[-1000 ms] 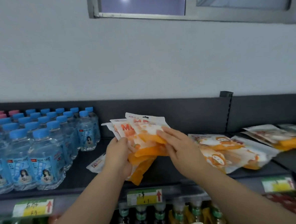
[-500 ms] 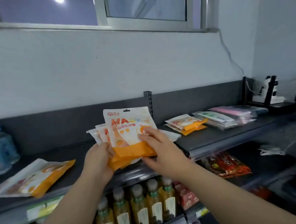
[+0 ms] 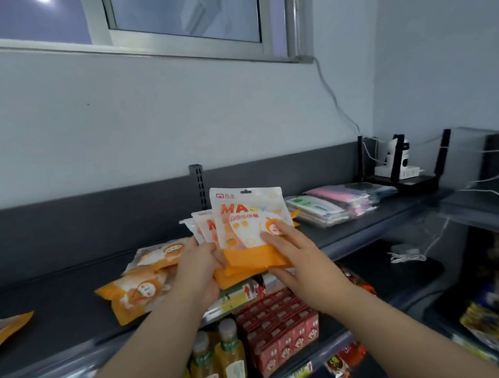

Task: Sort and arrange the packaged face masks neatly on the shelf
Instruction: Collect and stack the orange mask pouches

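Note:
I hold a fanned stack of orange-and-white mask packs (image 3: 244, 218) upright above the dark shelf (image 3: 60, 311). My left hand (image 3: 199, 265) grips the stack's lower left edge. My right hand (image 3: 293, 253) pinches the front pack, fingers on its face and thumb underneath. More orange mask packs (image 3: 140, 289) lie loose on the shelf to the left, and another one (image 3: 5, 326) at the far left edge. Green, pink and dark mask packs (image 3: 336, 201) lie stacked flat to the right.
A router with antennas and a white camera (image 3: 402, 167) stand at the shelf's far right, with cables trailing. Below are juice bottles (image 3: 221, 363), red drink cartons (image 3: 283, 324) and snack bags. A slotted upright post (image 3: 197, 186) splits the back panel.
My view has swung right, from the water bottles toward the shelf's right end. Both hands have kept hold of the stack and raised it more upright.

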